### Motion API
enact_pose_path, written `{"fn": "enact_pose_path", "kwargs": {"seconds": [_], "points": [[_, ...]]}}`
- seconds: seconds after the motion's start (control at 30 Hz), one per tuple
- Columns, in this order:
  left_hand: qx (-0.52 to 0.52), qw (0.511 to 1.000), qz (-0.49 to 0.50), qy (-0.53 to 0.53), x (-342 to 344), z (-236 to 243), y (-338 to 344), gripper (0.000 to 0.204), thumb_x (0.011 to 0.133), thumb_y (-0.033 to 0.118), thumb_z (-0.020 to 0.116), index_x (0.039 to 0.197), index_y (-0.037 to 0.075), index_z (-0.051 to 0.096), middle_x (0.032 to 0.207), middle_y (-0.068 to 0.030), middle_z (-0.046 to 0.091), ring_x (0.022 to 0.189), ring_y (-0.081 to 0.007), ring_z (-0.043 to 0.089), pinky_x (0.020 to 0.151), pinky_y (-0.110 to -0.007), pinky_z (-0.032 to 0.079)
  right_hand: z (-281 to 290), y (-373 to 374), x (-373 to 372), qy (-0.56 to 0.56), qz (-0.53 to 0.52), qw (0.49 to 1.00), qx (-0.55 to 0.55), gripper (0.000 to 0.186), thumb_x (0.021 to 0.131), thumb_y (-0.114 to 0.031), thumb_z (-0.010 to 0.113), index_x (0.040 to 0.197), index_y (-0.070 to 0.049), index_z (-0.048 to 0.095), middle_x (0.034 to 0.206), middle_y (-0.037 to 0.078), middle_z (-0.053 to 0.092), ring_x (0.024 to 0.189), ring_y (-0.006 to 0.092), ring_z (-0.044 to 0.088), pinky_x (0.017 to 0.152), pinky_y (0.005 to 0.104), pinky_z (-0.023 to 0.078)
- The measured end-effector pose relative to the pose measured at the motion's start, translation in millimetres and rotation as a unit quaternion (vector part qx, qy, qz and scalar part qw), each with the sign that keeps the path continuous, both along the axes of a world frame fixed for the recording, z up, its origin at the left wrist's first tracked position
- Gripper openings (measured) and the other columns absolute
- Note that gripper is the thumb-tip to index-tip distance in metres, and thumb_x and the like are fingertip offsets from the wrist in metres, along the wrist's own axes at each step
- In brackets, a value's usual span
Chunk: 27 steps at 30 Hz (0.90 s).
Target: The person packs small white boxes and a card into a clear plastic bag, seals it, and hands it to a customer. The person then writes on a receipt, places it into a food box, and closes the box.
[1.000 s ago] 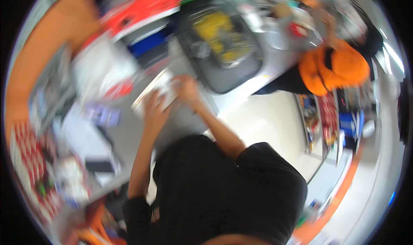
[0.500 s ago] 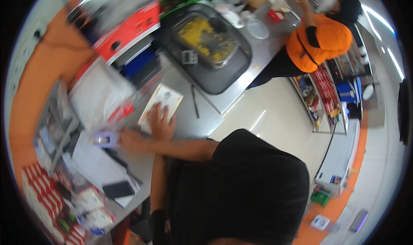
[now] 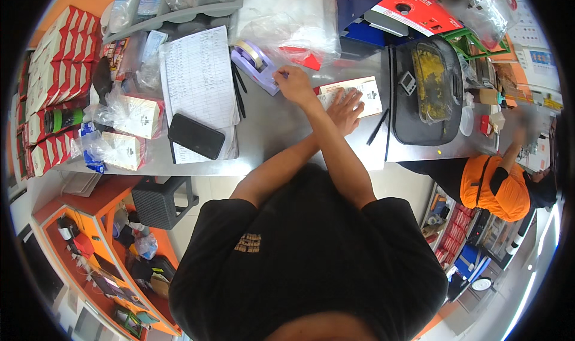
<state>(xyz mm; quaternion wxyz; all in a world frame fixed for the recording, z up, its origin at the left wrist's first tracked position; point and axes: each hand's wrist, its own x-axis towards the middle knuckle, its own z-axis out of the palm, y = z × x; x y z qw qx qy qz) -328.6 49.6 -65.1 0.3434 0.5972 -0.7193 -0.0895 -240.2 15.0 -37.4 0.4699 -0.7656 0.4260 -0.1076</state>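
Arms crossed. Right hand (image 3: 294, 85) has its grip pinched on the near end of the lilac plastic tape dispenser (image 3: 256, 64). Left hand (image 3: 346, 110) lies open and flat on the white card packet (image 3: 366, 92), just right of the dispenser on the steel worktop (image 3: 281, 131) (packet's long axis runs left-right).

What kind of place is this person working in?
Probably a small shop's packing counter: a steel counter with a tape dispenser, a handwritten list, stacked red-and-white boxes and bagged packets.
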Motion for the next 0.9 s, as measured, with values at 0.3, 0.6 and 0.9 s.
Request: {"fn": "enact_pose_path", "kwargs": {"seconds": [0.3, 0.6, 0.9], "points": [[-0.011, 1.0, 0.009, 0.026, -3, -1, 0, 0.043, 0.073, 0.019, 0.067, 0.113, 0.005, 0.056, 0.132, -0.0131, 0.046, 0.131, -0.0284, 0.035, 0.109, -0.052, 0.018, -41, 1, -52, -0.128, 0.04, 0.988, 0.08, 0.025, 0.081, -0.018, 0.066, 0.091, 0.004, 0.065, 0.112, 0.02, 0.056, 0.093, 0.0268, 0.058, 0.082, 0.0338, 0.046], [-0.017, 0.998, 0.013, 0.058, -2, -13, -7, 0.044, 0.076, 0.025, 0.067, 0.114, 0.005, 0.057, 0.133, -0.0129, 0.046, 0.13, -0.0282, 0.036, 0.107, -0.052, 0.022, 15, -14, -89, -0.026, 0.086, 0.995, -0.049, 0.018, 0.079, -0.014, 0.062, 0.085, 0.002, 0.064, 0.084, 0.017, 0.063, 0.08, 0.0281, 0.062, 0.074, 0.0351, 0.05], [0.1, 0.984, -0.035, -0.144, -5, 38, -3, 0.05, 0.076, 0.035, 0.067, 0.116, 0.006, 0.055, 0.139, -0.0094, 0.041, 0.131, -0.0298, 0.033, 0.108, -0.053, 0.02, 29, -159, -288, -0.076, 0.132, 0.974, 0.171, 0.021, 0.09, -0.019, 0.06, 0.096, 0.0, 0.065, 0.083, 0.006, 0.065, 0.077, 0.0127, 0.06, 0.071, 0.0268, 0.05]]}}
